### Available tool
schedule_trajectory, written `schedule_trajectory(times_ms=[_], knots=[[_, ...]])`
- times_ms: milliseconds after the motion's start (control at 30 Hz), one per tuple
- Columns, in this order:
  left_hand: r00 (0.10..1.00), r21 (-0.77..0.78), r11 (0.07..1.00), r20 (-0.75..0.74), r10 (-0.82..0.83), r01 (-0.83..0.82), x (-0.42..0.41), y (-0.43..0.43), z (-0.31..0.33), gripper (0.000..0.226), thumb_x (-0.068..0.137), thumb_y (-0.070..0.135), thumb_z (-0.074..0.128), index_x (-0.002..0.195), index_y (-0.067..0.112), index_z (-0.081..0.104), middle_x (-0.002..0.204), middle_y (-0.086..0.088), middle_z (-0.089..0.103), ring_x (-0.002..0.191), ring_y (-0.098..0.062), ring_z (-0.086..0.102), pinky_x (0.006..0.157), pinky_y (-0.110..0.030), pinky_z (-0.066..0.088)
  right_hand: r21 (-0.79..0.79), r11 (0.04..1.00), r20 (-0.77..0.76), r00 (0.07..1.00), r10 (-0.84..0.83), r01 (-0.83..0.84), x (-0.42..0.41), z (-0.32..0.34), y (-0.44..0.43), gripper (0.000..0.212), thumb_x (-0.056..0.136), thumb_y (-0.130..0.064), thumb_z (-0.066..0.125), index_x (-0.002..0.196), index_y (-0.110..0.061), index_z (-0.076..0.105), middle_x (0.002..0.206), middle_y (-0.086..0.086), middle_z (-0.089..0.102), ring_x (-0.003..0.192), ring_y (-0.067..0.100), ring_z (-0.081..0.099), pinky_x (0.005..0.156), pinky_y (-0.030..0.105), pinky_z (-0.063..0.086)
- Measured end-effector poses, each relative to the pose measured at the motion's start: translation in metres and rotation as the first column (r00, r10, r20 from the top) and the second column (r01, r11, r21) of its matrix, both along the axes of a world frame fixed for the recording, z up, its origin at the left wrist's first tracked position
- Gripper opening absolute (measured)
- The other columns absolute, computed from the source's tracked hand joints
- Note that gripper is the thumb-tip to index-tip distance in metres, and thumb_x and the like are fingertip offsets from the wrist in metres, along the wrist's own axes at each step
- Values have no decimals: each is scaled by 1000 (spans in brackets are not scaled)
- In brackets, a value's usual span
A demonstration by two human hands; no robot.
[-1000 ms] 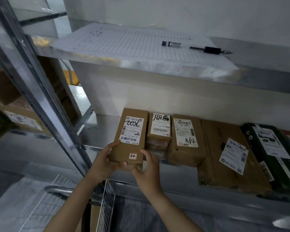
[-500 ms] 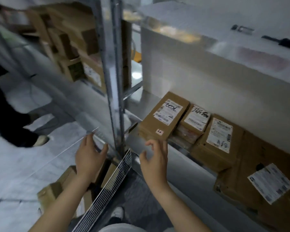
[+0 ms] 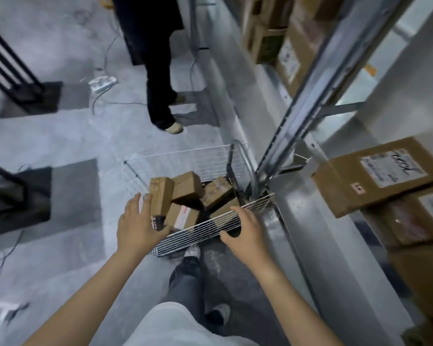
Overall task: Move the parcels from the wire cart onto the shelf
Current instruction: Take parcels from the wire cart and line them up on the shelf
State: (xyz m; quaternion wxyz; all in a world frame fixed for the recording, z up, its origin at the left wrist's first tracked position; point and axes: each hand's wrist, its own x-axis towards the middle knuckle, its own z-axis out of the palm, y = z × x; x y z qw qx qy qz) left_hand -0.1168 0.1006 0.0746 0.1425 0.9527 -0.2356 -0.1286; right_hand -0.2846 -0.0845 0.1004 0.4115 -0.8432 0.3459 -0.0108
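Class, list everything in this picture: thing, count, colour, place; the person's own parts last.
wire cart: one, white, on floor, centre
shelf post: one, grey metal, right of cart
parcels: at least five, brown, heaped in cart
labelled parcel: one, brown, on shelf, right
bystander: one, dark clothes, beyond cart
stands: two, black, floor, left
left hand: one, open, beside upright parcel
right hand: one, open, over cart's near rim

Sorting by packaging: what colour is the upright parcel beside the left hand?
The parcel is brown cardboard, seen best in the head view.
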Motion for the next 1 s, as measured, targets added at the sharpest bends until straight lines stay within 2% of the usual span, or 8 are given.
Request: schedule_trajectory(times_ms=[67, 267, 400, 567, 767, 900, 1000], knots=[[999, 9, 999, 3, 35, -35, -1, 11, -10, 98, 67, 49, 76, 146, 14, 30, 153, -13, 25, 141, -30, 23, 108, -48, 33, 41, 999, -20, 1000, 10, -9, 10, -8, 2, 66, 82, -27, 70, 141, -20, 40, 143, 2, 37, 134, 20, 33, 111, 36, 32], [995, 81, 993, -28, 92, -89, 13, 20, -36, 98, 65, 51, 75, 146, 18, 30, 152, -11, 28, 139, -30, 26, 104, -45, 36, 76, 994, -97, 992, 86, -79, 50, -33, -4, 69, 84, -28, 70, 142, -21, 34, 149, 3, 29, 138, 22, 28, 111, 36, 31], [989, 82, 991, -92, 114, -107, 34, 15, -58, 98, 66, 51, 74, 147, 18, 28, 153, -10, 27, 140, -29, 25, 107, -45, 34, 86, 991, -164, 979, 119, -106, 87, -52, -12, 72, 84, -29, 70, 144, -18, 31, 146, 6, 32, 134, 25, 32, 105, 35, 34], [973, 74, 989, -181, 141, -129, 61, 5, -82, 97, 69, 52, 72, 148, 19, 25, 154, -7, 24, 142, -24, 22, 111, -41, 31, 122, 987, -247, 960, 130, -102, 140, -74, -14, 72, 80, -26, 71, 141, -17, 33, 138, 11, 38, 128, 29, 38, 102, 44, 40], [951, 96, 989, -279, 137, -115, 89, 0, -103, 97, 70, 52, 71, 148, 18, 24, 154, -7, 23, 142, -25, 22, 110, -41, 32, 198, 972, -276, 944, 181, -129, 183, -100, -7, 65, 80, -21, 71, 135, -15, 37, 131, 11, 42, 124, 26, 40, 97, 35, 40], [948, 159, 987, -313, 63, -13, 101, -8, -120, 97, 73, 53, 67, 149, 19, 19, 155, -8, 19, 142, -25, 20, 113, -40, 28, 234, 965, -349, 916, 198, -119, 192, -121, -9, 68, 81, -22, 71, 139, -15, 36, 134, 11, 41, 123, 26, 42, 96, 34, 41], [926, 191, 981, -374, 53, 21, 103, -15, -134, 95, 75, 51, 66, 150, 20, 16, 156, -7, 16, 143, -25, 18, 114, -40, 27, 270, 955, -419, 878, 232, -123, 190, -137, -15, 67, 83, -22, 70, 139, -12, 35, 135, 12, 40, 123, 26, 44, 95, 27, 38]])
